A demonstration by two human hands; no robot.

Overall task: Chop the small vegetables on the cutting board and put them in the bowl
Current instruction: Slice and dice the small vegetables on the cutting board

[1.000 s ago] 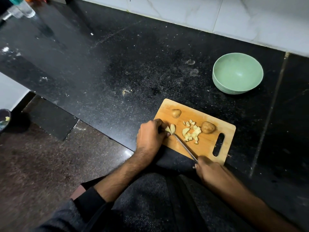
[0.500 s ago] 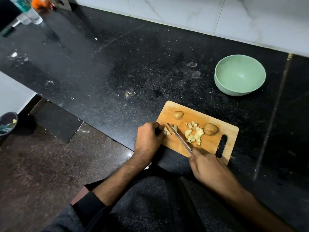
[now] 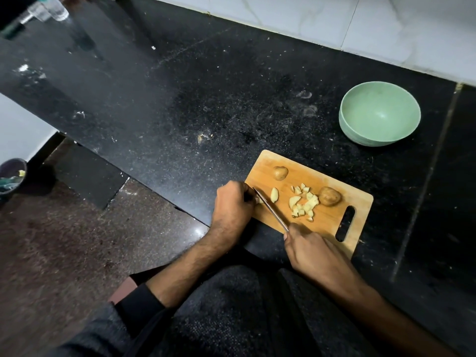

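A wooden cutting board (image 3: 332,217) lies at the counter's front edge. On it sit two whole small potatoes, one at the back left (image 3: 280,173) and one at the right (image 3: 330,196). A pile of chopped pieces (image 3: 304,203) lies mid-board, with a half slice (image 3: 274,195) to its left. My left hand (image 3: 233,204) pinches a small potato piece (image 3: 258,200) at the board's left edge, mostly hidden by my fingers. My right hand (image 3: 313,251) grips the knife (image 3: 270,208) by its handle; the blade lies across that piece. The green bowl (image 3: 360,130) stands empty behind the board.
The black stone counter (image 3: 206,99) runs back to a white tiled wall. A clear bottle (image 3: 55,9) stands at the far left corner. A small scrap (image 3: 203,137) lies on the counter. On the floor at left sits a dark bin (image 3: 11,176).
The knife has moved left, from beside the chopped pile to the piece under my left fingers. My right hand has come forward onto the board's front edge. The half slice now lies apart.
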